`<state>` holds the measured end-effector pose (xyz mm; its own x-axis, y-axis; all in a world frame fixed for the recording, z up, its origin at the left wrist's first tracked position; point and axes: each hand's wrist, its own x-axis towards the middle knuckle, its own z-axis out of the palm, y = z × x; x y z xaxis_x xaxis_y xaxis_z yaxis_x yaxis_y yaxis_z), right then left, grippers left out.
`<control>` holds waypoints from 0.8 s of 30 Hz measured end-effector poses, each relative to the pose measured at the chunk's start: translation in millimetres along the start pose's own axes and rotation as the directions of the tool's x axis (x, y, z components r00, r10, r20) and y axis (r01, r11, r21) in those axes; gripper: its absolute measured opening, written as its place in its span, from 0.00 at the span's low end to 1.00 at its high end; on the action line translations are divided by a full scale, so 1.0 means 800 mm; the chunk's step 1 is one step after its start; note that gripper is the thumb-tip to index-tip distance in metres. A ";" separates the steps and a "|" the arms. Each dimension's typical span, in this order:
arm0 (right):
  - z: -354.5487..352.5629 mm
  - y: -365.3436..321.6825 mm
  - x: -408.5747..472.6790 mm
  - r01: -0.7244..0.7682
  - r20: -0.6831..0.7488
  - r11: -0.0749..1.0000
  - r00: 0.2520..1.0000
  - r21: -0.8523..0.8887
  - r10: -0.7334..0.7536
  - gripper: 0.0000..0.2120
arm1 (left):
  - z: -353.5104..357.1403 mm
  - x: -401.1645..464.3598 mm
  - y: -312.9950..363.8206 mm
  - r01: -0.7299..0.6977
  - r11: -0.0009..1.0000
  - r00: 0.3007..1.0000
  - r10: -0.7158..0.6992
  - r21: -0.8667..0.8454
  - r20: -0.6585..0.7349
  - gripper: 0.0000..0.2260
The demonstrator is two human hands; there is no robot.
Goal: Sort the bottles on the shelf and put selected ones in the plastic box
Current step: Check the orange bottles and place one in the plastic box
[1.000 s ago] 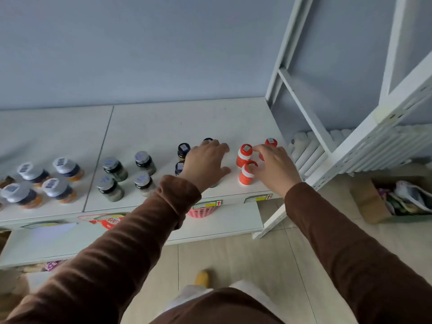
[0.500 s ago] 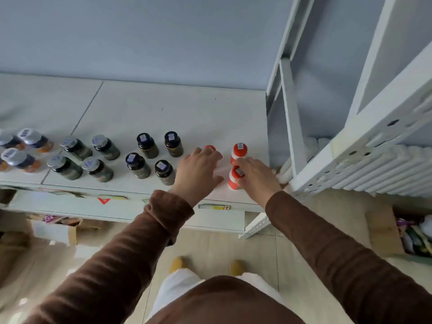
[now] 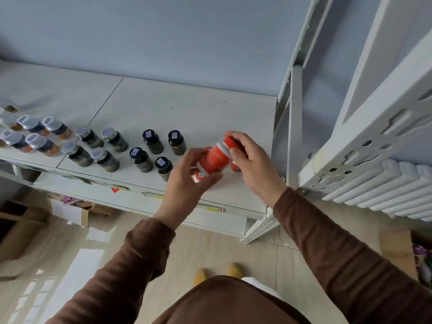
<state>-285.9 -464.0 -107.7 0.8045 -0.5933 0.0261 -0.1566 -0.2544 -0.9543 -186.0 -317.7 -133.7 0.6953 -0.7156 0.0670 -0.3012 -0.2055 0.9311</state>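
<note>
Orange bottle (image 3: 214, 159) gripped by both hands, left (image 3: 187, 181) and right (image 3: 251, 163), above the shelf (image 3: 187, 108); dark bottles (image 3: 152, 141) remain standing, no box visible, sorting barely begun.

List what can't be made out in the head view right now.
- Orange bottles: exact count unclear, the left hand and right hand cover them.
- Plastic box: not identifiable in view.
- Dark bottles: cap stickers too small to read.
- Silver-capped jars: row cut off by left edge.

Both hands (image 3: 187, 181) (image 3: 251, 160) raised, fingers curled, apparently gripping
</note>
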 end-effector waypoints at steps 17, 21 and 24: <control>0.017 -0.070 0.020 -0.027 0.004 0.979 1.000 0.201 0.027 0.11 | -0.021 0.003 0.019 0.539 0.344 0.838 -0.124 -0.769 0.531 0.23; 0.006 -0.062 0.016 -0.044 0.076 0.994 0.996 0.100 0.036 0.14 | -0.031 0.005 0.004 0.291 0.754 0.939 -0.106 -0.589 0.328 0.21; -0.005 -0.053 0.010 -0.070 0.177 0.996 0.982 0.056 0.059 0.17 | -0.032 0.007 0.003 0.099 0.963 0.987 -0.064 -0.249 0.144 0.22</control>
<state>-274.9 -461.1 -66.2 0.8827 -0.4625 -0.0834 -0.1802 -0.1691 -0.9690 -166.2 -305.4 -121.8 0.6118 -0.7897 -0.0453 -0.0586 -0.1024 0.9930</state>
